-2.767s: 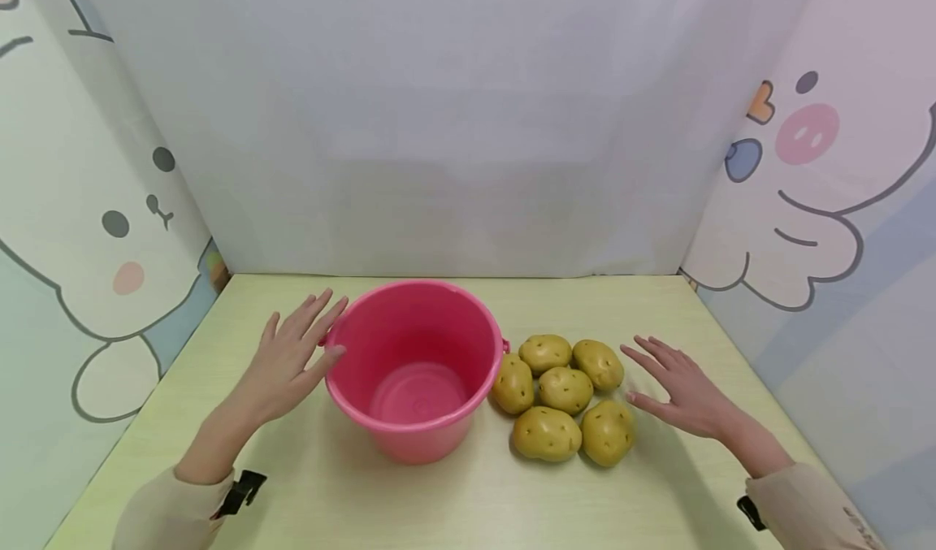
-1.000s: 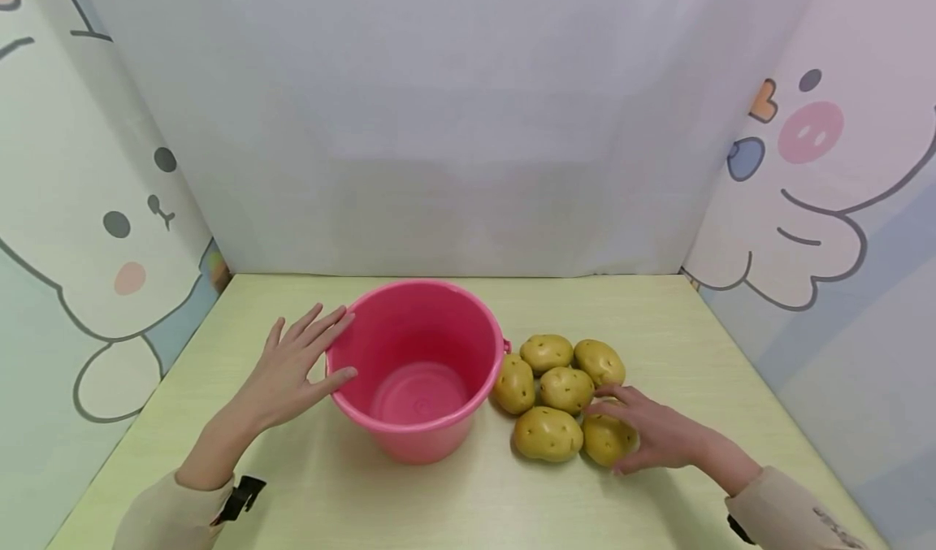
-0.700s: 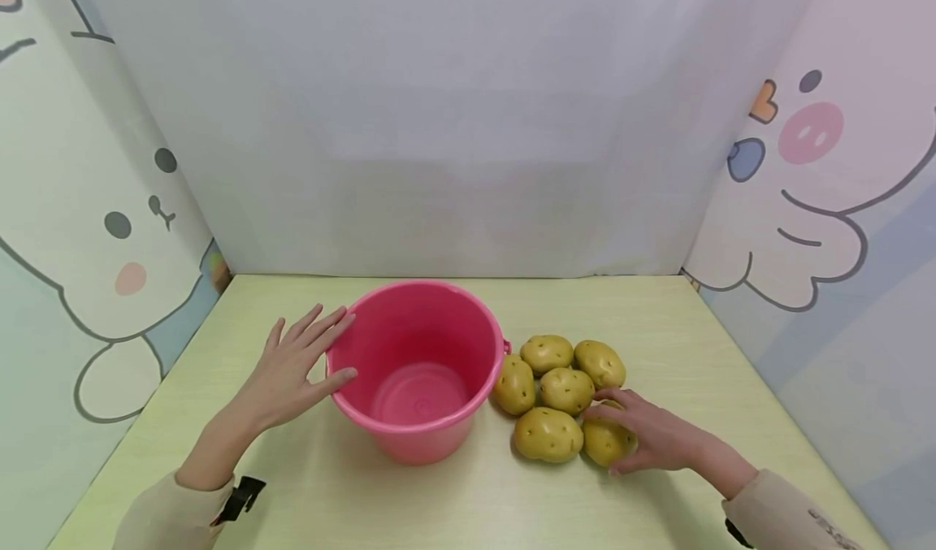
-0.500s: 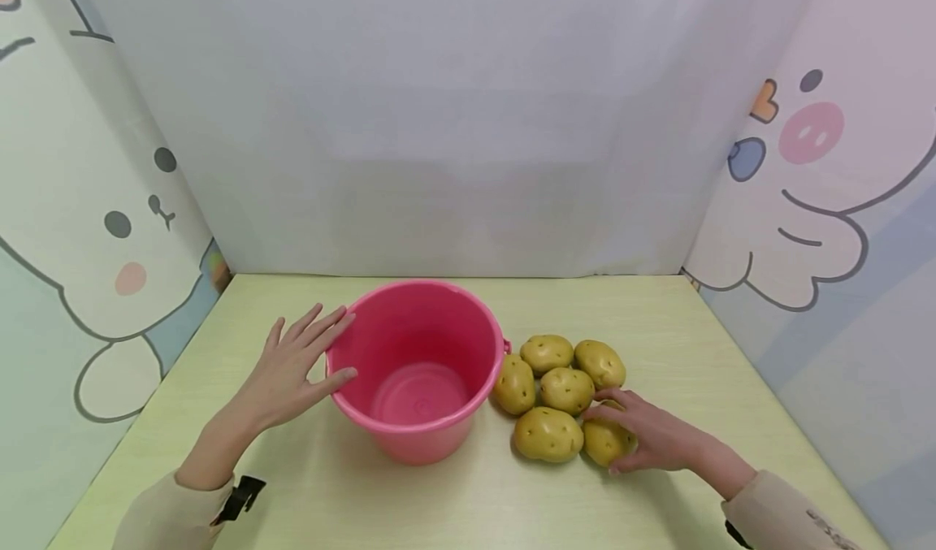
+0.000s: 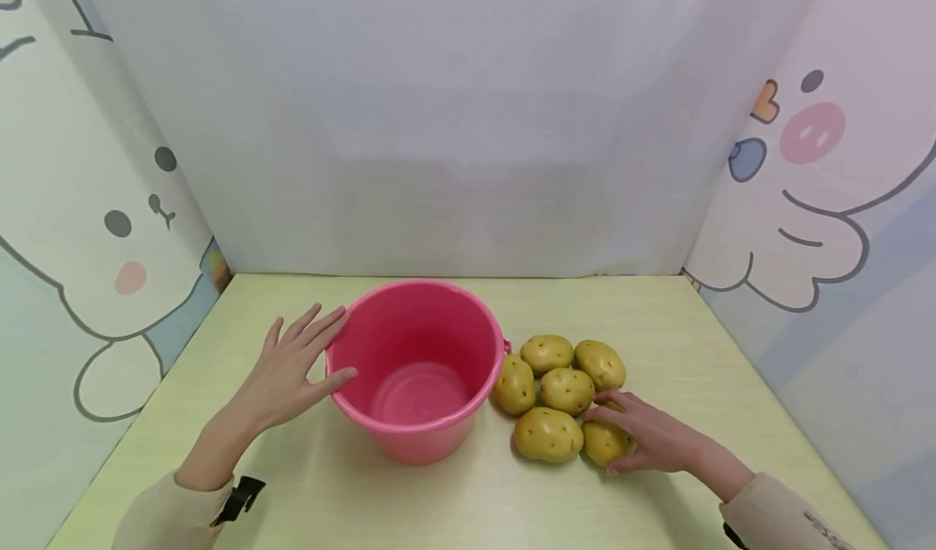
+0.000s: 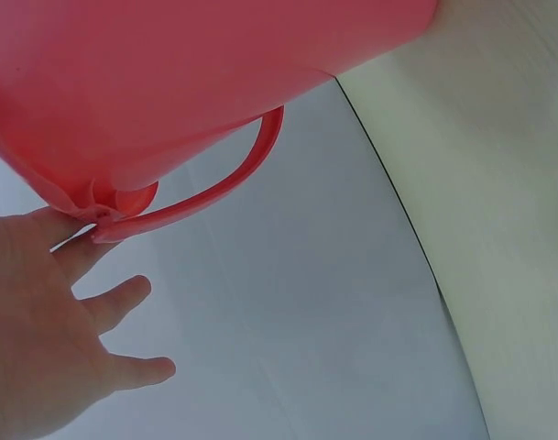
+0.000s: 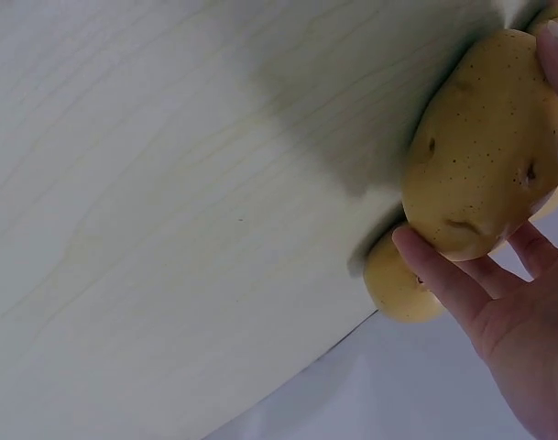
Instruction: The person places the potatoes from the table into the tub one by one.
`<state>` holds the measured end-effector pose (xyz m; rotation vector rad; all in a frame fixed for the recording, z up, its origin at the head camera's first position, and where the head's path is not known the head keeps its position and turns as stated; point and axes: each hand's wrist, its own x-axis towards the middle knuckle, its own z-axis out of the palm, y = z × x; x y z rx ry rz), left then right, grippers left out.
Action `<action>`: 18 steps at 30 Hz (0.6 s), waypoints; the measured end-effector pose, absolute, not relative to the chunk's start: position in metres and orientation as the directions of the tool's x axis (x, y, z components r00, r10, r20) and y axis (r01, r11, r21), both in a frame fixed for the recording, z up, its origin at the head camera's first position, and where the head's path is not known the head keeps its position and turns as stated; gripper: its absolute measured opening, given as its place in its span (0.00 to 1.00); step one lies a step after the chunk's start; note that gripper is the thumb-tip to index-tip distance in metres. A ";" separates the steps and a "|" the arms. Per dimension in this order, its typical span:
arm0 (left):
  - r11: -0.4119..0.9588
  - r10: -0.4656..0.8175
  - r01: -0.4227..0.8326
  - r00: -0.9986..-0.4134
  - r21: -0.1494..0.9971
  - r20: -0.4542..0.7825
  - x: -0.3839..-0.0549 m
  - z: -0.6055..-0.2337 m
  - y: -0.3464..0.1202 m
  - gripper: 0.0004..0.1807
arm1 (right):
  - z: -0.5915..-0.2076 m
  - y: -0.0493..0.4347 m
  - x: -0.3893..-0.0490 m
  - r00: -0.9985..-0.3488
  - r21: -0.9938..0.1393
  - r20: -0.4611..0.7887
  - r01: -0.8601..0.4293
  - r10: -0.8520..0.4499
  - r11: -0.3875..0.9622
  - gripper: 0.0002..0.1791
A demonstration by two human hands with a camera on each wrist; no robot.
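Observation:
A pink plastic bucket (image 5: 427,444) stands upright on the table, its inside bare. My left hand (image 5: 281,379) rests on the left side of its rim, fingers spread and fairly straight, thumb over the edge. In the left wrist view, two fingertips lie by the mount of the bucket's handle (image 6: 201,200), which hangs at the outside. Right of the bucket, my right hand (image 5: 654,432) grips the front right potato (image 5: 603,446), thumb on the near side and fingers on the far side. The right wrist view shows this potato (image 7: 480,147) between thumb and fingers, still among the others.
Several yellow potatoes lie close together: one touches the bucket's right side in this view, and a large potato (image 5: 548,435) is left of the gripped one. The pale wood table (image 5: 453,509) is bounded by a white back wall (image 5: 453,127) and cartoon-printed side walls.
My right hand has come in from the right and closed round the front right potato, then stayed there. My left hand has moved slightly right and down onto the bucket's rim.

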<state>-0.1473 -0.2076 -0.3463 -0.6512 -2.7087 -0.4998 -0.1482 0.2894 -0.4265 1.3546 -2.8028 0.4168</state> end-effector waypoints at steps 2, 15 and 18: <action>0.836 0.378 0.486 -0.847 0.256 0.375 -0.147 -0.346 -0.208 0.40 | -0.427 0.289 -0.148 -0.623 -0.228 0.122 -0.775 -0.772 0.590 0.35; 0.833 0.378 0.487 -0.847 0.261 0.373 -0.148 -0.347 -0.208 0.40 | -0.425 0.291 -0.149 -0.624 -0.196 0.144 -0.779 -0.768 0.596 0.34; 0.832 0.380 0.489 -0.846 0.261 0.375 -0.148 -0.348 -0.208 0.41 | -0.424 0.294 -0.150 -0.632 -0.191 0.147 -0.773 -0.761 0.605 0.34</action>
